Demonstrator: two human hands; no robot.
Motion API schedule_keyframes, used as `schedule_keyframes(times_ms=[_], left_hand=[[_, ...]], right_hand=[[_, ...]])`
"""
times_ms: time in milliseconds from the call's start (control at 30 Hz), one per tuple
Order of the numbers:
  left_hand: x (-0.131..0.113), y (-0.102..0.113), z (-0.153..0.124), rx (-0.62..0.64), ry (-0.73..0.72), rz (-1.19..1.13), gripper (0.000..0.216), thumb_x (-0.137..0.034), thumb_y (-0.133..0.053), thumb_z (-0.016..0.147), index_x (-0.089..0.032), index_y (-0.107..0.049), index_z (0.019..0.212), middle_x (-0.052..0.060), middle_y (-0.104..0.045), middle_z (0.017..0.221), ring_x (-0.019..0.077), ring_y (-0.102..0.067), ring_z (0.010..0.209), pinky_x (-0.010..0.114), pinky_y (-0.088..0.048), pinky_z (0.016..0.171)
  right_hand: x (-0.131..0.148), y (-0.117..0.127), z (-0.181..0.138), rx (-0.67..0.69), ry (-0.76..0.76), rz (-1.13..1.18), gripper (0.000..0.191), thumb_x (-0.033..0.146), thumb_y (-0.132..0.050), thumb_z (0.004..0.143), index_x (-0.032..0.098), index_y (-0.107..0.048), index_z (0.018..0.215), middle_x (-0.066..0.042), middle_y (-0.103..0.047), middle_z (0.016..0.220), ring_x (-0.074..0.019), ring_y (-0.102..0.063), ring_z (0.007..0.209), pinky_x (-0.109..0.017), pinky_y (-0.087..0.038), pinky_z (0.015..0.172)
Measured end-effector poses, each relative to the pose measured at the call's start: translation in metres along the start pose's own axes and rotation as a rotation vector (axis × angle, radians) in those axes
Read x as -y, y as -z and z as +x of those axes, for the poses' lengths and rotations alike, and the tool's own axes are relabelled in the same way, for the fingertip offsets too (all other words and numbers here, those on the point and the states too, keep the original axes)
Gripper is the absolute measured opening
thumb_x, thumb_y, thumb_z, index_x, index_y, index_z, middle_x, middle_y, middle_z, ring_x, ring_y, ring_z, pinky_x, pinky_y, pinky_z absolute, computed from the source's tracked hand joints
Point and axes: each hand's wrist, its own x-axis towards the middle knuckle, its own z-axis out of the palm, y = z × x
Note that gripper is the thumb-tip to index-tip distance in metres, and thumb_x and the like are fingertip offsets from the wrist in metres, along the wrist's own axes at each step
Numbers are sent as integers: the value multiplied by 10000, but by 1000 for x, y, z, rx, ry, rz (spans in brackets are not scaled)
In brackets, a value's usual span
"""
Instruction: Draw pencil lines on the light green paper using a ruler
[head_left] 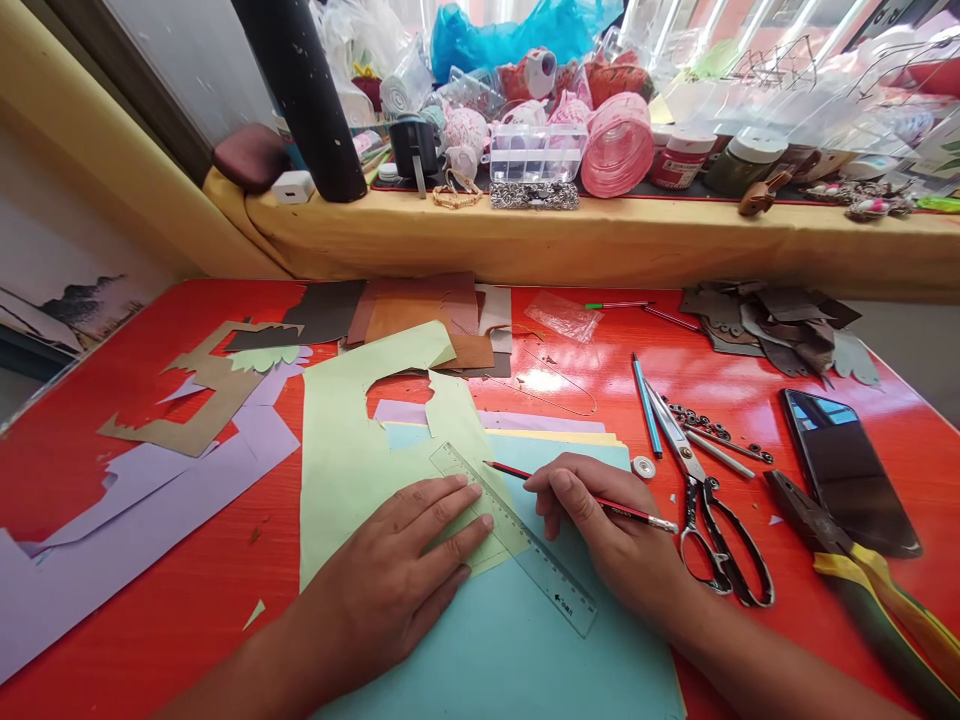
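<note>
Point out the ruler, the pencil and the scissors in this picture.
Ruler [517, 540], head view: middle of its clear strip.
Pencil [634, 514], head view: on the shaft, toward the blunt end.
Scissors [685, 454], head view: the pivot between blades and handles.

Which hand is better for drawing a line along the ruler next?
Probably the right hand: it holds the pencil, whose tip is close to the ruler. The left hand holds no pencil and has fingers on the ruler, so it seems better for steadying.
</note>
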Motion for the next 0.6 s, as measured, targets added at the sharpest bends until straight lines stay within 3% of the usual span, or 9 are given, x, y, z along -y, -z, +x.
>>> schedule_keyframes(times_ms=[600], left_hand=[[0, -1, -3, 4, 21, -27, 433, -145, -519, 1123, -190, -637, 1537, 113, -566, 1670, 302, -492, 1572, 492, -499, 1269]], right_hand=[[-1, -1, -1, 2, -26, 14, 413, 508, -624, 1130, 201, -828, 944, -22, -750, 755, -158, -702, 608, -284, -555, 619]])
